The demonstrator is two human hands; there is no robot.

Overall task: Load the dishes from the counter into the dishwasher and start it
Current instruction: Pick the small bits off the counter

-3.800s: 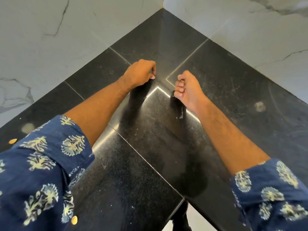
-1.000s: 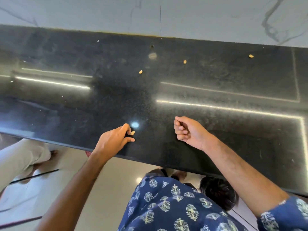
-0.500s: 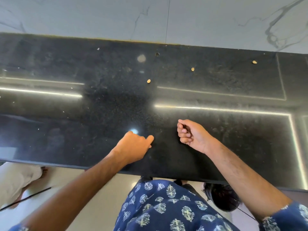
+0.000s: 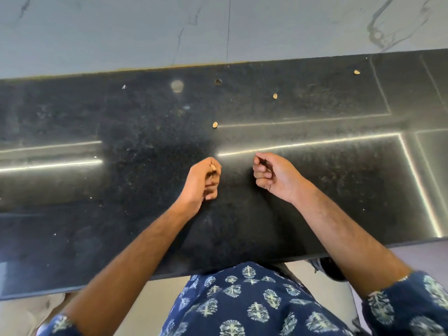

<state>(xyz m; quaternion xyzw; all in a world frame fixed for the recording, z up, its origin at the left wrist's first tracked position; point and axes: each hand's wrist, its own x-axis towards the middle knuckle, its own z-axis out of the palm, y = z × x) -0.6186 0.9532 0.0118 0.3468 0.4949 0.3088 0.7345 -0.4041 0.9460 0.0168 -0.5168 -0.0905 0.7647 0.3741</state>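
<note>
No dishes and no dishwasher are in view. My left hand (image 4: pixel 202 181) hovers over the black stone counter (image 4: pixel 121 190) and pinches a small tan scrap (image 4: pixel 212 167) between thumb and forefinger. My right hand (image 4: pixel 276 177) is curled into a loose fist just to its right, a little above the counter. Whether the fist holds anything is hidden by the fingers.
More tan scraps lie on the counter farther back, one in the middle (image 4: pixel 215 124), another to its right (image 4: pixel 275 96) and a third at the far right (image 4: pixel 356 72). A dark bit (image 4: pixel 218 81) sits near the white marble wall (image 4: pixel 218 27). The counter's front edge runs just before my patterned blue shirt (image 4: pixel 242 306).
My left hand came down on a tan scrap near the counter's front, closed on it and now holds it up. The right fist has hardly moved.
</note>
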